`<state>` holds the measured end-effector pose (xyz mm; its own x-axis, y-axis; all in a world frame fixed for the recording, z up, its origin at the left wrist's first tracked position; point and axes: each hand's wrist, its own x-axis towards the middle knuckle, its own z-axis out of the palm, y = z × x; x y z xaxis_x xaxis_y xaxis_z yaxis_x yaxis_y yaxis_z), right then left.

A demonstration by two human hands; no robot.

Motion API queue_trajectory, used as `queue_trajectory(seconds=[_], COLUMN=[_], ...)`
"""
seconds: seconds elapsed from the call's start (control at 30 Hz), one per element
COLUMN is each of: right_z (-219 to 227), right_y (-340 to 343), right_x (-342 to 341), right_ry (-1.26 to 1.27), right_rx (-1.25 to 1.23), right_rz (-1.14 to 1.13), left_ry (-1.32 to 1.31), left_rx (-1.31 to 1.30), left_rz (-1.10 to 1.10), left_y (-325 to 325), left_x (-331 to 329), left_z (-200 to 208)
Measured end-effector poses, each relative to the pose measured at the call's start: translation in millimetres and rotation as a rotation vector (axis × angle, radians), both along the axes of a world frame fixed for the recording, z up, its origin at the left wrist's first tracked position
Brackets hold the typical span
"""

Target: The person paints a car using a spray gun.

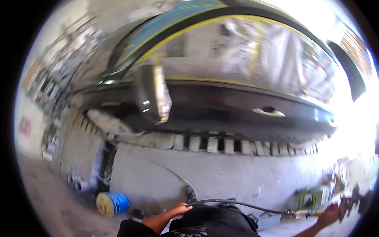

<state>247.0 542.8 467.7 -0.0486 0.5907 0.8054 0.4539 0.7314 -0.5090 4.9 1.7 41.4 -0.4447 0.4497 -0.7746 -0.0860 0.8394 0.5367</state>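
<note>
My left hand (181,209), low in the middle, is closed around a dark hose (241,204). The hose runs across my body to a metal fitting near my right hand (331,215). Stretched out at the lower right, that hand grips a spray gun (352,202), blurred and partly lost in the dark rim. Ahead stands a dark car (221,102) with its side toward me. Masking paper (197,63) and yellow tape cover its windows, and its side mirror (147,94) is partly wrapped too. A door handle recess (268,112) shows further right.
A slotted floor grate (212,145) runs beneath the car. Toward the lower left stands a blue can (113,204) with a yellowish lid. A green box-like object (310,198) sits near my right arm. Cluttered shelves (51,93) line the left, and a thin hose (173,172) trails over the floor.
</note>
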Motion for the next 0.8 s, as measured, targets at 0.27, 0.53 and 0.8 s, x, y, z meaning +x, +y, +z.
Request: queue_trajectory(seconds=[0.27,0.53,0.8], right_z=[-57.5,-79.5,-112.8], right_y=[31.0,94.5,169.1], right_x=[21.2,93.6,133.7], right_ry=[0.429,0.456,0.592], right_rx=[-0.491,-0.652,-0.887], right_rz=[0.284,0.239,0.294], left_ry=[0.004,0.238,0.181], left_rx=[-0.078,-0.186,-0.258], left_rz=[0.004,-0.129,-0.251], left_y=[107.1,230.6,365.9], left_x=[-4.4,18.3,34.0], left_z=[45.7,105.4,115.0])
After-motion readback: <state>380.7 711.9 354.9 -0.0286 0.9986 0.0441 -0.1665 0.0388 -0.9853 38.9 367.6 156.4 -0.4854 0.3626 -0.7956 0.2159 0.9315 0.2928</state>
